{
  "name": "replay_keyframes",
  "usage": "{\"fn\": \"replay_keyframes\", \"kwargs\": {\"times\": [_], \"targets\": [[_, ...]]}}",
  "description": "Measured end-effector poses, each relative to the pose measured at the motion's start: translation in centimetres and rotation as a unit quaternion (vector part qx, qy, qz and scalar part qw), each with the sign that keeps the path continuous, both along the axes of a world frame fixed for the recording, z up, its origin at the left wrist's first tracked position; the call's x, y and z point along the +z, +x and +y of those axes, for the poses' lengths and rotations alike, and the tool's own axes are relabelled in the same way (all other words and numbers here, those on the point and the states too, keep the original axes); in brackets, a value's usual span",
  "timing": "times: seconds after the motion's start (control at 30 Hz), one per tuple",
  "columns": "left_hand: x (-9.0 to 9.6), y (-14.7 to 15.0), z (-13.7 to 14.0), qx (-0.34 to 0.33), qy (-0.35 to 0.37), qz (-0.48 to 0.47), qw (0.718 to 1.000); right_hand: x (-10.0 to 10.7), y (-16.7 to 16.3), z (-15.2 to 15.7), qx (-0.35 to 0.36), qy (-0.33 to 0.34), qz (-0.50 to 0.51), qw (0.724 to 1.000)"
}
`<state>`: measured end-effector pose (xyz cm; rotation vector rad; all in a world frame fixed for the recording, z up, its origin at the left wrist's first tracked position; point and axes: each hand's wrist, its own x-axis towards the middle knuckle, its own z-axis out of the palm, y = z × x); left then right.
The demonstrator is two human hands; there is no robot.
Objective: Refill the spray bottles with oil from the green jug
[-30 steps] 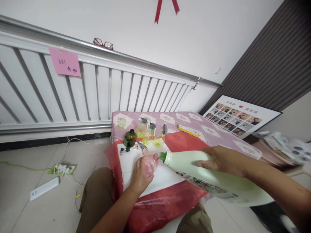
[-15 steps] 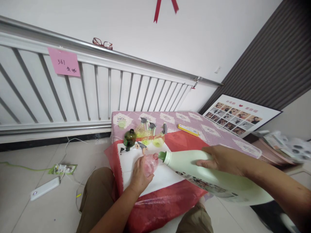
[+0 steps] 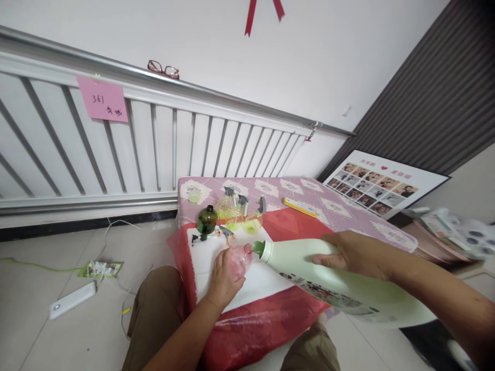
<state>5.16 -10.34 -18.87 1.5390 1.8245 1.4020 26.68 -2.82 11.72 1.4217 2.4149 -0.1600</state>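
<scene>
My left hand (image 3: 224,275) is closed around a clear pink bottle (image 3: 242,262) with its neck uncovered, tilted to the right. My right hand (image 3: 351,252) grips a large pale green jug (image 3: 297,252), which lies nearly level with its spout at the pink bottle's mouth. Whether liquid is flowing between them I cannot make out. Behind the left hand lie a black pump head (image 3: 200,238) and a grey trigger sprayer head (image 3: 225,234). A dark green bottle (image 3: 208,220) and several clear spray bottles (image 3: 253,221) with yellowish liquid stand farther back.
A white cloth (image 3: 209,263) and red sheet (image 3: 247,330) cover part of the table with a purple patterned cloth (image 3: 336,208). On it are a small green cup (image 3: 194,196) and a yellow-white box (image 3: 299,206). A power strip (image 3: 100,269) lies on the floor at left.
</scene>
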Motion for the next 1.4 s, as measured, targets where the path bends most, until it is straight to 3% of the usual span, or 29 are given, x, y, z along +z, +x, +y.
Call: {"fn": "replay_keyframes", "kwargs": {"times": [0.1, 0.9, 1.4], "targets": [[0.0, 0.0, 0.0, 0.004, 0.003, 0.003, 1.000, 0.4, -0.3, -0.2, -0.008, -0.039, -0.012, 0.999], [-1.1, 0.1, 0.2, 0.004, 0.009, 0.011, 1.000, 0.7, -0.5, -0.2, -0.016, -0.044, -0.007, 0.999], [-0.7, 0.1, 0.2, 0.002, 0.011, 0.011, 1.000, 0.7, -0.6, -0.4, -0.013, -0.046, 0.004, 0.999]]}}
